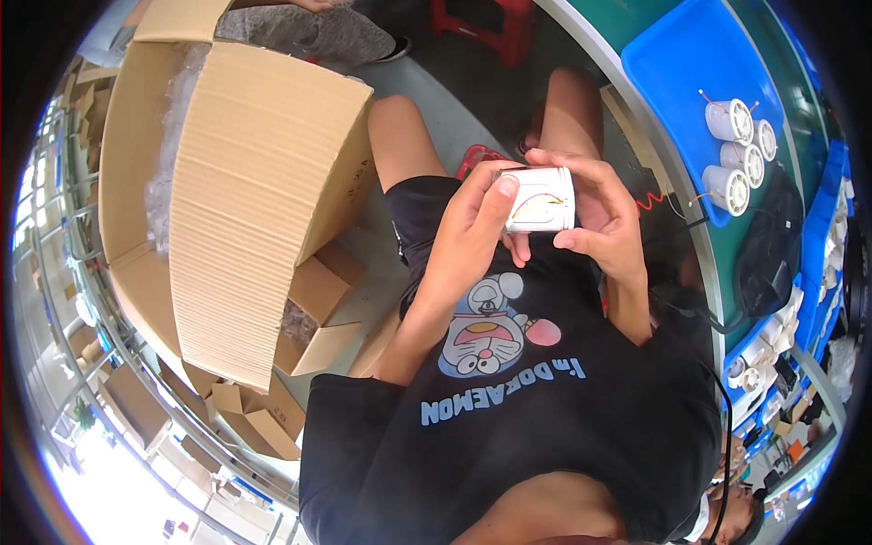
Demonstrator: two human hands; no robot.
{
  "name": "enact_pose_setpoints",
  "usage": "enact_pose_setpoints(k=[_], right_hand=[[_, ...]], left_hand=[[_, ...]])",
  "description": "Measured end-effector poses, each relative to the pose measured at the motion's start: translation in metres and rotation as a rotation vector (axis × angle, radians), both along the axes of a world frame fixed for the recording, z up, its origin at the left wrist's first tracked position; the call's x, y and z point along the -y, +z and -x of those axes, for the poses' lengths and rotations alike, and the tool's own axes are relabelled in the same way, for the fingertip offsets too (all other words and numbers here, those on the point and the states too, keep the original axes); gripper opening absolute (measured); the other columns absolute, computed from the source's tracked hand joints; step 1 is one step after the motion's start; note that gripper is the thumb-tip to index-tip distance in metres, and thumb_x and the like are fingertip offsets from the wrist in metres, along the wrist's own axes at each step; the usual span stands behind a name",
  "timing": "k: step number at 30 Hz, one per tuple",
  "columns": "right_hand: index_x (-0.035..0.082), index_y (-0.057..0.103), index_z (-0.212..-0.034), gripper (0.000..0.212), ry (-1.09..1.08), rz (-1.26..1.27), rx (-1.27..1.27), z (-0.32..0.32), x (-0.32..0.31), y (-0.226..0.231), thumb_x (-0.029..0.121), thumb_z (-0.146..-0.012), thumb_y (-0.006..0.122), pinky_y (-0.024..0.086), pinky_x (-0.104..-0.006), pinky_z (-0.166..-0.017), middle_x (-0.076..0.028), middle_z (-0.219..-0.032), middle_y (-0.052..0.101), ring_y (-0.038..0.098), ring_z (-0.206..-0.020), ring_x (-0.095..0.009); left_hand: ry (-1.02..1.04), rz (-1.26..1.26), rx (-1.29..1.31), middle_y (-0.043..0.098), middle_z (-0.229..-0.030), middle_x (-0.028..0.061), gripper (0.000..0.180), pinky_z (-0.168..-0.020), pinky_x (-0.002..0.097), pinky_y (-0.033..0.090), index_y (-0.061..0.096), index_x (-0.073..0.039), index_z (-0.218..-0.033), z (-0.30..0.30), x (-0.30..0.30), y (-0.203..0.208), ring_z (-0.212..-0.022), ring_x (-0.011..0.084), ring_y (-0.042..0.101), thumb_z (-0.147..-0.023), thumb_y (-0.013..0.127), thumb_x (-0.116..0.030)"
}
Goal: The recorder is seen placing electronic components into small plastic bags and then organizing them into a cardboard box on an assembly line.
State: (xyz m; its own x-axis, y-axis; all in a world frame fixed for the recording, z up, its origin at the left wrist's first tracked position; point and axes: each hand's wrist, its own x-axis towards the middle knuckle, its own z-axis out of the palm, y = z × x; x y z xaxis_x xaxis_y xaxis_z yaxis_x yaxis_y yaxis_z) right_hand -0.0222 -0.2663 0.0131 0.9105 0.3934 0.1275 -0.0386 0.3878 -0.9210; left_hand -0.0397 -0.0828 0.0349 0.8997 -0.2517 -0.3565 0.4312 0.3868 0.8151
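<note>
Above my lap I hold a white cylindrical housing [538,216] on its side, with thin red and yellow wires along its visible surface. My left hand [470,221] grips one end, its thumb pressed on the white wall and its other fingers partly hidden behind. Around the ridged rim at the other end curls my right hand [601,207], fingers over the top and thumb near the lower edge. Similar white housings [727,189] with spoked round ends and short wires lie in a blue tray [656,64] to the right.
A big open cardboard box [245,191] with clear plastic wrap inside stands at my left, smaller cartons [259,422] beside it. The green workbench [718,272] on the right bears a black bag [767,241]. A red stool [486,27] and another person's leg [318,34] are ahead.
</note>
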Motion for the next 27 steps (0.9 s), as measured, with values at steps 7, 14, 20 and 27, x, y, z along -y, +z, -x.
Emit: enact_pose_setpoints(k=[7,14,20,27], right_hand=[[-0.003,0.045,-0.132,0.067,0.006,-0.129,-0.086,0.002,-0.008,-0.006,0.001,-0.074,0.077,0.034,-0.0415,-0.11,-0.022,-0.141,0.045,0.044,-0.132,-0.031],[-0.001,0.045,-0.131,0.052,-0.048,-0.198,-0.147,-0.012,-0.016,-0.028,0.015,-0.087,0.068,0.038,-0.0406,-0.107,-0.022,-0.139,0.047,0.049,-0.126,-0.029],[0.002,0.047,-0.126,0.039,-0.296,-0.195,-0.315,-0.018,-0.013,-0.023,0.02,-0.094,0.06,0.045,-0.0357,-0.099,-0.021,-0.129,0.055,0.058,-0.114,-0.024],[-0.001,0.041,-0.136,0.065,-0.393,0.181,0.159,-0.011,-0.023,0.015,0.005,-0.078,0.069,0.042,-0.0351,-0.103,-0.017,-0.143,0.042,0.046,-0.128,-0.024]], left_hand=[[0.067,-0.053,0.013,0.061,-0.08,0.0106,0.037,-0.047,0.0249,0.049,0.049,0.003,-0.114,0.004,0.006,-0.004,-0.053,0.0137,0.059,-0.103,0.042,-0.032],[0.029,-0.113,0.016,0.061,-0.086,0.0144,0.043,-0.056,0.0257,0.051,0.048,0.004,-0.121,-0.005,0.004,-0.013,-0.063,0.0153,0.063,-0.102,0.045,-0.034],[0.039,-0.586,0.414,0.06,-0.101,0.0194,0.062,-0.075,0.0275,0.053,0.039,0.006,-0.135,-0.013,0.01,-0.003,-0.082,0.0182,0.065,-0.086,0.071,-0.016],[0.105,-0.146,0.11,0.065,-0.098,0.0151,0.041,-0.069,0.0274,0.053,0.046,0.007,-0.117,-0.016,0.018,0.004,-0.082,0.015,0.064,-0.093,0.065,-0.02]])
